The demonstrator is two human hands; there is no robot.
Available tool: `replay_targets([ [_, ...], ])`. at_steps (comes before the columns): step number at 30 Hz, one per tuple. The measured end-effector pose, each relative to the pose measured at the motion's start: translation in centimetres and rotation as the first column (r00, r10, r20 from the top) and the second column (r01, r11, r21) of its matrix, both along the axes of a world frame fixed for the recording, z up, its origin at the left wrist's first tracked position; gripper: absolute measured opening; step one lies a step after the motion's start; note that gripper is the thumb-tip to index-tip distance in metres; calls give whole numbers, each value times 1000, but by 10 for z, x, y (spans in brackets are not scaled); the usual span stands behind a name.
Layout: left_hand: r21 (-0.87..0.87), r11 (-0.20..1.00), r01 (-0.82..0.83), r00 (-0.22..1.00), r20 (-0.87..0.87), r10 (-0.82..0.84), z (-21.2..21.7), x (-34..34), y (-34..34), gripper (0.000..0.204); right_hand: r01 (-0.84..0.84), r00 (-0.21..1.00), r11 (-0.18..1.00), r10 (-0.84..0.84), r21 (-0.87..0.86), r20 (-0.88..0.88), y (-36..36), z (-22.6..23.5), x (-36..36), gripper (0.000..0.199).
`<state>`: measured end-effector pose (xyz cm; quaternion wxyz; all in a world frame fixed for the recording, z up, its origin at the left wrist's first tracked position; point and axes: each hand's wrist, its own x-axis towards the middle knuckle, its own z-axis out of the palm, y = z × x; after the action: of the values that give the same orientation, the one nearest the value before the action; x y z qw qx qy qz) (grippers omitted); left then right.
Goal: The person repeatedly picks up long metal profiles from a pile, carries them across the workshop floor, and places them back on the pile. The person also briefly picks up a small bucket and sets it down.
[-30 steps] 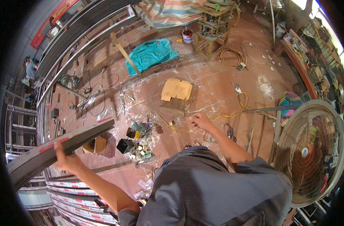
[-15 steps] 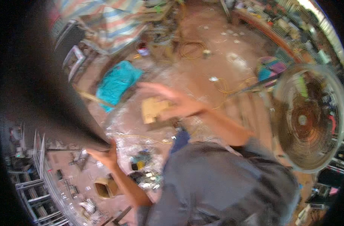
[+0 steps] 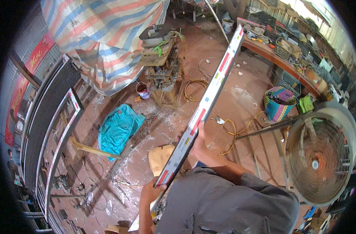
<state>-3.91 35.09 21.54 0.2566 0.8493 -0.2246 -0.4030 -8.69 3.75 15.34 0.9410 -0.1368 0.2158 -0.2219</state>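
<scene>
A long metal profile bar (image 3: 211,93), covered in white film with red printed patches, slants across the middle from low left to the far upper right. Near its lower end, my left hand (image 3: 150,192) is closed on it. My right hand (image 3: 199,142) grips it farther up from the right edge, its fingers partly hidden behind the bar. Beneath it on the floor lies a flattened piece of brown cardboard (image 3: 159,159).
A large round fan (image 3: 322,156) stands at the right. To the left are a teal cloth (image 3: 119,128) and a leaning frame (image 3: 57,132) with similar film. A wooden stand (image 3: 162,58), a woven basket (image 3: 279,103) and a cluttered workbench (image 3: 271,54) sit farther off. Yellow cable (image 3: 235,134) crosses the floor.
The dark bar that loomed at the left has swung over to the middle and right, its printed side now showing. My right hand, empty before, has taken hold of it.
</scene>
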Motion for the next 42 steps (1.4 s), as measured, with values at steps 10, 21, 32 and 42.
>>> replay_targets([
  [10,-370,868,-331,840,-535,93,-131,131,-160,86,-149,989,930,134,-336,-69,-108,-28,128,70],
  [21,91,740,-667,723,-164,671,-250,-17,-102,52,-161,986,777,93,-609,-141,-340,48,389,93],
  [32,297,414,-860,419,-52,907,-177,-239,-166,56,-595,710,760,344,-262,-614,-270,-125,390,37],
  [42,379,421,-824,440,-39,897,-185,-151,-279,62,-766,480,629,425,-131,-767,-321,-183,436,42],
])
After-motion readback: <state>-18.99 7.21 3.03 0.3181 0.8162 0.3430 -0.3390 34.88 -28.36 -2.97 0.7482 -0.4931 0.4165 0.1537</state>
